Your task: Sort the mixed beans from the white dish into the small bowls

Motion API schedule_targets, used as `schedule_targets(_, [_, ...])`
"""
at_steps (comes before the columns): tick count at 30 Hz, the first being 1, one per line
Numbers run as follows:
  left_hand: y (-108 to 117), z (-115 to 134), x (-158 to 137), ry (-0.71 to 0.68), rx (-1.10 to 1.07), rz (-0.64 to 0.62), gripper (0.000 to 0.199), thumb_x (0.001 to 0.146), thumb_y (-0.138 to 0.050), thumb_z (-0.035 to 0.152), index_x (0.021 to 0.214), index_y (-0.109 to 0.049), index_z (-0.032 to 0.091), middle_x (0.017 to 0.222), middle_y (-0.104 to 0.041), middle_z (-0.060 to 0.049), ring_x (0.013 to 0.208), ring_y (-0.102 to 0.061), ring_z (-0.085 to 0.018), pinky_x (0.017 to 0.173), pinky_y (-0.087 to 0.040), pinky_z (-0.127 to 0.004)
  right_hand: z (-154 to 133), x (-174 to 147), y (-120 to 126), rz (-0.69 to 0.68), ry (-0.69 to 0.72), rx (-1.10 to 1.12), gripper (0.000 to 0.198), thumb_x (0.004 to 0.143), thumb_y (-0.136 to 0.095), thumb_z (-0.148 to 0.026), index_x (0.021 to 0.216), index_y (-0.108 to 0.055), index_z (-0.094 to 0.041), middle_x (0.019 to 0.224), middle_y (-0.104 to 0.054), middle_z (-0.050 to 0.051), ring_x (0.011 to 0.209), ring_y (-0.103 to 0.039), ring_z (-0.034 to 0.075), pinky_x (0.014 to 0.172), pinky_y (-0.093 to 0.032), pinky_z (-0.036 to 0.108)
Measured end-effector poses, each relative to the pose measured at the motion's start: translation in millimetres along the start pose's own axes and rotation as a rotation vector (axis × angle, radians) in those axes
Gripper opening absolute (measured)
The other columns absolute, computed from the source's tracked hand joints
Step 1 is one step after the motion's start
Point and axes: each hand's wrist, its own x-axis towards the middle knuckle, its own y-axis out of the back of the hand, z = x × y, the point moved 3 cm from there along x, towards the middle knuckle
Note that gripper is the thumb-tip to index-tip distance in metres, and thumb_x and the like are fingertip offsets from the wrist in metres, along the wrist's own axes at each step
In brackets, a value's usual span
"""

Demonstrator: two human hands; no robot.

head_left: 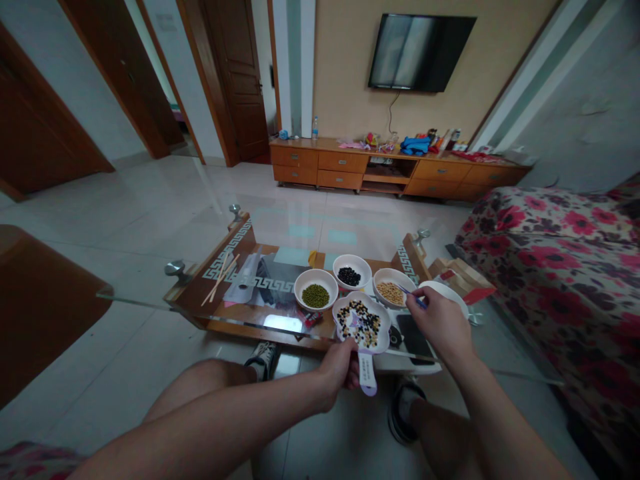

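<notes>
- Gripping the flower-shaped dish point(385, 325) tight in the left hand point(344, 368), right by its handle point(367, 375).
- Holding it at the near edge of the glass table point(263, 308), a bit right of the middle; cannot tell about touching the glass.
- Full of little black and yellow beans point(371, 328), all mixed up and spread out.
- Pinching a thin purple tool point(419, 302) in the closed fingers of the right hand point(443, 323).
- Pointing its tip left, into the yellow-bean bowl point(386, 275); too small to tell about a bean in the tip.
- Just past the dish, on the far side, a black-bean bowl point(350, 261).
- To the left, near the dish, a green-bean bowl point(303, 281).
- To the right, partly behind the right hand, a white bowl point(453, 293).
- Far left on the table, some thin wooden sticks point(220, 280).
</notes>
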Motion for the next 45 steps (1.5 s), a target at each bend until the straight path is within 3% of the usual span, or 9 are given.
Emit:
schedule_targets(4, [0, 0, -1, -0.002, -0.002, 0.002, 0.033, 0.086, -0.034, 0.029, 0.063, -0.053, 0.016, 0.053, -0.05, 0.0, 0.04, -0.043, -0.01, 0.047, -0.025, -0.025, -3, -3, 1, -0.026, 0.113, 0.127, 0.03, 0.084, -0.05, -0.046, 0.086, -0.067, -0.022, 0.074, -0.068, 0.005, 0.07, -0.061, 0.02, 0.06, -0.035, 0.028])
schedule_targets(9, [-1, 1, -2, -0.011, 0.0, 0.0, 0.033, 0.086, -0.034, 0.03, 0.06, -0.051, 0.017, 0.051, -0.049, 0.0, 0.04, -0.041, -0.01, 0.046, -0.024, -0.025, -18, -13, -12, -0.324, 0.391, 0.211, 0.025, 0.082, -0.051, -0.04, 0.083, -0.067, -0.02, 0.071, -0.068, 0.003, 0.065, -0.058, 0.017, 0.061, -0.036, 0.027])
schedule_targets(16, [-1, -2, 1, -0.007, 0.002, -0.003, 0.035, 0.083, -0.042, 0.043, 0.061, -0.05, 0.018, 0.051, -0.049, 0.001, 0.04, -0.041, -0.009, 0.046, -0.024, -0.024, -23, -22, -22, -0.531, 0.434, 0.183, 0.014, 0.074, -0.056, -0.029, 0.072, -0.065, -0.019, 0.071, -0.067, 0.003, 0.063, -0.055, 0.015, 0.058, -0.035, 0.024])
schedule_targets(35, [-1, -1, 0, -0.017, -0.008, -0.017, 0.035, 0.084, -0.042, 0.043, 0.062, -0.05, 0.017, 0.051, -0.048, 0.002, 0.04, -0.04, -0.008, 0.046, -0.023, -0.024, -20, -25, -25, -0.553, 0.44, 0.18, 0.008, 0.07, -0.058, -0.025, 0.068, -0.063, -0.019, 0.071, -0.067, 0.002, 0.063, -0.055, 0.014, 0.058, -0.036, 0.022])
schedule_targets(45, [-2, 1, -3, -0.031, -0.012, -0.013, 0.03, 0.084, -0.037, 0.032, 0.064, -0.053, 0.017, 0.052, -0.05, 0.001, 0.04, -0.042, -0.01, 0.047, -0.024, -0.025, -22, -26, -26, -0.57, 0.437, 0.163, 0.008, 0.07, -0.056, -0.024, 0.068, -0.063, -0.02, 0.071, -0.067, 0.001, 0.064, -0.056, 0.013, 0.058, -0.036, 0.022])
